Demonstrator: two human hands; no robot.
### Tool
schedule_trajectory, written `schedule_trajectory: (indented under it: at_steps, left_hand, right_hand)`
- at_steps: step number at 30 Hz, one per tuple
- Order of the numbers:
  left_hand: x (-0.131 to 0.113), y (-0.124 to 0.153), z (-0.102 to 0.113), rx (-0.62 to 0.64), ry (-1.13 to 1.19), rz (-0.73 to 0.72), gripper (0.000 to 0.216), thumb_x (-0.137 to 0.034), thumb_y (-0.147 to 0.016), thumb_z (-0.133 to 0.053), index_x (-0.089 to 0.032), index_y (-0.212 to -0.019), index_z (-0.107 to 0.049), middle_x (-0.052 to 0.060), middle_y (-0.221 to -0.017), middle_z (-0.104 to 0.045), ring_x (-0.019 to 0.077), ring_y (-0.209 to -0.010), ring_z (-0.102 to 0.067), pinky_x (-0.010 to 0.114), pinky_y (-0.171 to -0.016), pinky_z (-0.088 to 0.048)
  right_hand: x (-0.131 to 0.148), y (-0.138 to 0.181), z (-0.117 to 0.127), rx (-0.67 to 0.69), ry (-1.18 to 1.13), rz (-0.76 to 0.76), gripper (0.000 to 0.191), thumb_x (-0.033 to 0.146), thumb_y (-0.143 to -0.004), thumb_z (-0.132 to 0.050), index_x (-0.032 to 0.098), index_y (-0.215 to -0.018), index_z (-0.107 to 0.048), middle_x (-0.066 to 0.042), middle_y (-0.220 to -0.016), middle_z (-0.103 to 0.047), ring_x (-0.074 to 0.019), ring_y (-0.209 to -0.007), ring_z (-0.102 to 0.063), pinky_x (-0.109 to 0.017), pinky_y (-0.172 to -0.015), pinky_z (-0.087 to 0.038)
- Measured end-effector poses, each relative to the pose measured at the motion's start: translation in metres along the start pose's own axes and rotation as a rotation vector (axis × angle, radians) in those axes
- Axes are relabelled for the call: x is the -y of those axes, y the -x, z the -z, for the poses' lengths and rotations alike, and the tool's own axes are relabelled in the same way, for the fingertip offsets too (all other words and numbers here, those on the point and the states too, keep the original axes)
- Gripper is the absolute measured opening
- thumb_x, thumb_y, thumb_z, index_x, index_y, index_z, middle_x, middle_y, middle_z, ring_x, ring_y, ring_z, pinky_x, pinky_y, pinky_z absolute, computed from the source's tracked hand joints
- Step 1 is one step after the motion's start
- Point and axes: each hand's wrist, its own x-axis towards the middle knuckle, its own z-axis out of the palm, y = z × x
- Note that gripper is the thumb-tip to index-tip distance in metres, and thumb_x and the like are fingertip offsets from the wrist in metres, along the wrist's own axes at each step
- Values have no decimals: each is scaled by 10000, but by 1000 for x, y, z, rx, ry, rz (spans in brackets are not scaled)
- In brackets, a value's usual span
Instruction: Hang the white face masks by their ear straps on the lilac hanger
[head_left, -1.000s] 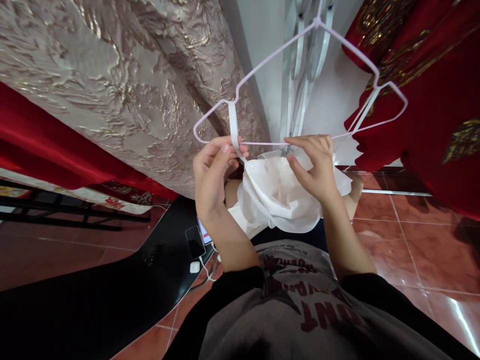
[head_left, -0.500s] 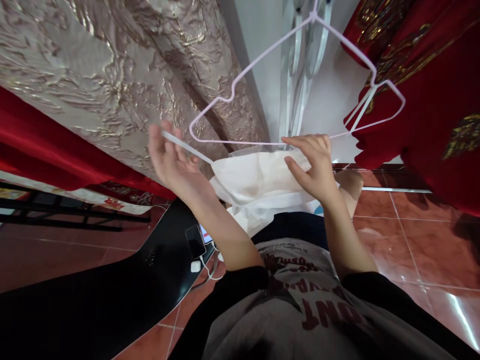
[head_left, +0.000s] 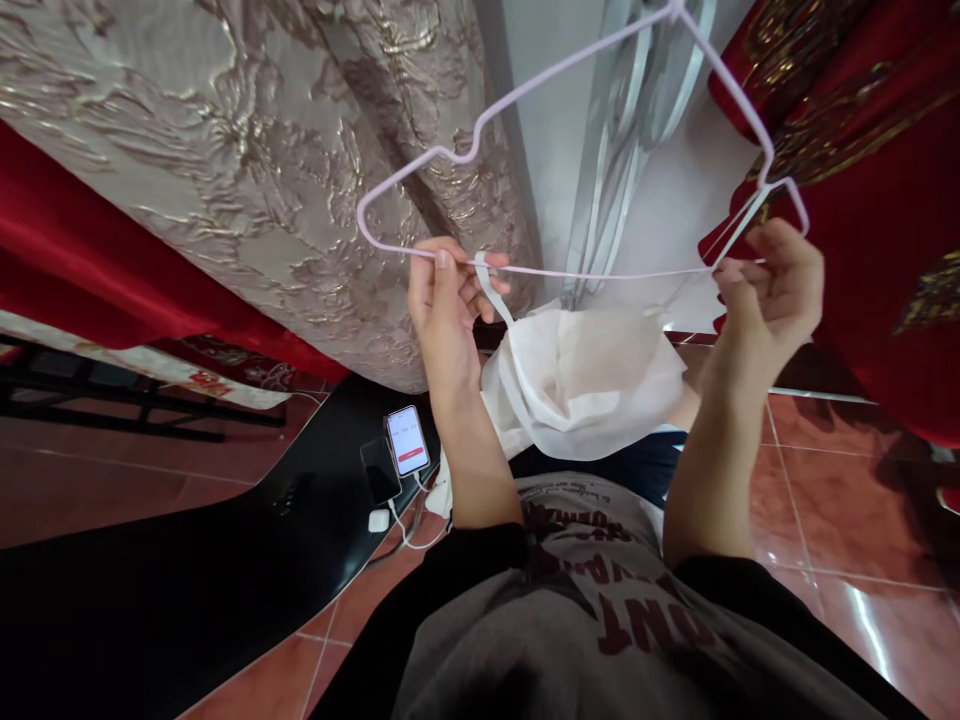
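A pale lilac wire hanger (head_left: 600, 272) hangs in front of me, its hook out of view at the top. Below its bottom bar droops a white garment (head_left: 585, 375) with thin white straps. My left hand (head_left: 442, 300) is closed round the left strap, right at the hanger's bottom bar. My right hand (head_left: 772, 285) is closed on the right strap beside the hanger's right shoulder notch, where that strap loops over the wire.
A beige brocade cloth (head_left: 247, 150) hangs at the left, a red and gold garment (head_left: 877, 200) at the right. A black table (head_left: 187, 580) below left holds a lit phone (head_left: 407, 453), a dark phone and a white charger. The floor is red tile (head_left: 847, 520).
My left hand has swung back from the left with the strap up to the hanger bar. My right hand left the white cloth and rose to the hanger's right end, closing on the right strap.
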Motion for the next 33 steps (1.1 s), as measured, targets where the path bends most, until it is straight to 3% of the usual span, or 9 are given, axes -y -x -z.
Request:
schedule_trajectory:
  at_steps: [4,7,10,14,16,19,23,29,33]
  left_hand:
    - [0,-2,-3,-7,94,-8,239,-375,-1081,-608,-234,-894,-559,38,-803,-762,121,-549,-601,218,-423,-347]
    - [-1,-2,-3,-7,97,-23,243,-303,-1120,-521,-216,-894,-531,51,-783,-765,109,-529,-589,192,-428,-358]
    - [1,-3,0,2,51,-4,261,-333,-1127,-512,-221,-892,-525,36,-789,-768,101,-529,-581,195,-454,-392]
    - [7,-5,3,31,89,-41,242,-342,-1117,-539,-223,-906,-553,48,-820,-783,98,-516,-557,208,-466,-389]
    - [8,-5,2,18,102,-36,246,-361,-1101,-571,-226,-896,-554,45,-810,-775,100,-508,-542,215,-466,-377]
    - [6,-3,-2,-4,114,-13,255,-398,-1062,-643,-233,-885,-561,33,-779,-754,112,-524,-545,227,-463,-358]
    - [4,-2,-5,-14,104,11,277,-440,-1035,-671,-238,-883,-558,36,-776,-747,133,-540,-545,254,-472,-353]
    - [5,0,-6,5,111,32,213,-341,-1084,-574,-250,-893,-559,34,-792,-756,139,-531,-512,273,-492,-354]
    - [0,1,-5,9,70,10,215,-281,-1093,-531,-239,-883,-550,57,-836,-789,133,-534,-538,264,-496,-360]
  right_hand:
    - [23,-22,6,156,18,-352,240,185,-724,-724,187,-958,-780,-23,-838,-749,-106,-671,-624,-279,-611,-495]
    - [48,-32,0,196,39,-374,93,124,-743,-715,184,-808,-742,12,-692,-692,-57,-513,-491,-232,-479,-377]
    - [53,-44,-5,241,34,-269,134,119,-861,-709,230,-862,-783,-11,-761,-722,-74,-525,-499,-275,-479,-445]
    - [14,-68,4,207,-47,-15,263,223,-975,-666,325,-1169,-812,-14,-1099,-799,-121,-675,-675,-381,-627,-631]
    - [-18,-79,18,190,-113,183,355,311,-977,-691,361,-1325,-745,18,-1282,-771,-197,-993,-790,-391,-763,-670]
    - [-59,-83,46,28,-168,499,419,330,-944,-715,388,-1359,-714,83,-1339,-735,-304,-1444,-608,-382,-932,-640]
    - [-54,-58,59,-86,-28,483,375,223,-1047,-540,408,-1302,-742,86,-1243,-777,-240,-1237,-753,-401,-941,-656]
    - [21,-14,8,355,102,103,302,221,-924,-752,285,-1217,-787,-47,-1201,-811,-267,-1129,-782,-532,-1006,-636]
    - [27,-4,-12,594,259,36,168,272,-911,-755,286,-1068,-811,-13,-1093,-836,-229,-1068,-782,-499,-1047,-582]
